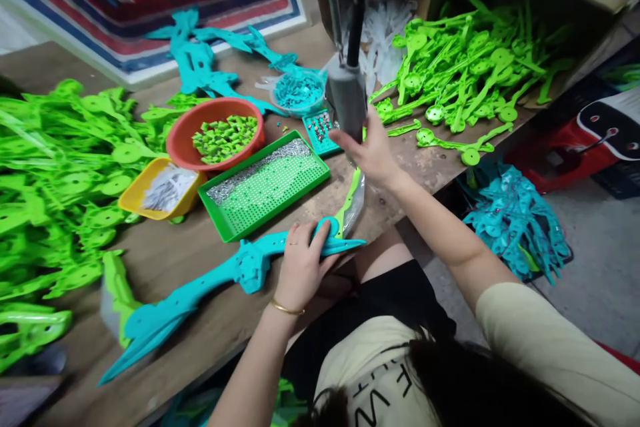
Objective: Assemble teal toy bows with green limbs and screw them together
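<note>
Both hands are busy: your left hand [303, 270] is curled over the right end of the long blue part [200, 288], probably to steady it, while your right hand [377, 150] wraps the grey driver [346, 103], held upright under its cord [357, 17]. The driver's lower end stands by the green piece [346, 211] that joins that blue end. Small screws in the little blue tray [320, 152] sit just beside the driver, presumably for short reaches. The blue part lies along the bench [195, 250], its right tip at the near edge. The green tray [265, 217] crowds its far side; bare wood opens to the right.
</note>
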{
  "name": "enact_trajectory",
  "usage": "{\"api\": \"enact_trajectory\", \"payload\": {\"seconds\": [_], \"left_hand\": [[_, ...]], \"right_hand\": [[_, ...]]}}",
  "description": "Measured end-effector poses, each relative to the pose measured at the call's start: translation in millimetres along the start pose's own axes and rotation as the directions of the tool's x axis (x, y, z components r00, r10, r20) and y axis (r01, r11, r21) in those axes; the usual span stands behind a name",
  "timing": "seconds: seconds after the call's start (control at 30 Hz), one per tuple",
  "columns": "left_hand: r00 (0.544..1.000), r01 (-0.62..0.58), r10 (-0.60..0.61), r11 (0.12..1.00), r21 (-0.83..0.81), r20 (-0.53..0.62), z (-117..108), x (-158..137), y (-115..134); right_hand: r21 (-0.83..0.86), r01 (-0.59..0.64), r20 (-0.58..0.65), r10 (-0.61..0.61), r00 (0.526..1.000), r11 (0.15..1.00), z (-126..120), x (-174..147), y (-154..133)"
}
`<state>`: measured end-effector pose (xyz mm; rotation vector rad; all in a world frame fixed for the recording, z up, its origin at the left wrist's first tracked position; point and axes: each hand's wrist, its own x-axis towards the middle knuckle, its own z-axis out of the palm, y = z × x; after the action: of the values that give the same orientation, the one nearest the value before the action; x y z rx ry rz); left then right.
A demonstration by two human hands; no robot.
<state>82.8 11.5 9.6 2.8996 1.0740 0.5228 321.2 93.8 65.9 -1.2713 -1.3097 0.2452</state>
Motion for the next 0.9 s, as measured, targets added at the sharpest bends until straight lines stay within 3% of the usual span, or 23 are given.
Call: {"api": "enact_trajectory", "payload": {"seconds": [0.07,0.13,0.23,0.3,0.47,0.67,0.77,0.9], "left_hand": [[0.998,-0.051,0.052,0.995,-0.081,0.018,-26.9,-0.1,-6.4],[0.997,-0.073,0.076,0.985,-0.157,0.014,-62.1,2.9,-9.9],[0.997,-0.060,0.048,0.964,-0.259,-0.053,-109.6,9.4,-11.6],[0.990,-0.062,0.020,0.950,-0.307,-0.139,-126.8,13.5,-12.4],[0.967,-0.217,0.164,0.931,-0.294,-0.195,-129.5,17.9,-20.0],[0.948,-0.272,0.231,0.945,-0.183,-0.217,-116.6,23.6,-25.1],[0.958,-0.249,0.212,0.948,-0.198,-0.191,-107.6,33.5,-17.8],[0.967,-0.187,0.159,0.974,-0.130,-0.198,-112.3,27.6,-16.1]], "right_hand": [[-0.090,0.117,-0.026,-0.120,0.992,0.989,-28.2,-13.2,-14.6],[-0.101,0.265,0.137,-0.251,0.958,0.959,-50.9,-28.7,-28.4],[0.020,0.486,0.457,-0.440,0.773,0.874,-64.6,-49.4,-37.0],[0.076,0.537,0.504,-0.498,0.706,0.840,-62.5,-57.3,-35.5],[0.123,0.579,0.450,-0.565,0.691,0.806,-56.1,-58.1,-33.6],[-0.016,0.690,0.448,-0.611,0.652,0.724,-63.6,-58.7,-35.8],[0.039,0.631,0.514,-0.557,0.652,0.775,-64.7,-60.0,-26.5],[0.016,0.424,0.600,-0.348,0.720,0.905,-64.3,-56.3,-2.9]]}}
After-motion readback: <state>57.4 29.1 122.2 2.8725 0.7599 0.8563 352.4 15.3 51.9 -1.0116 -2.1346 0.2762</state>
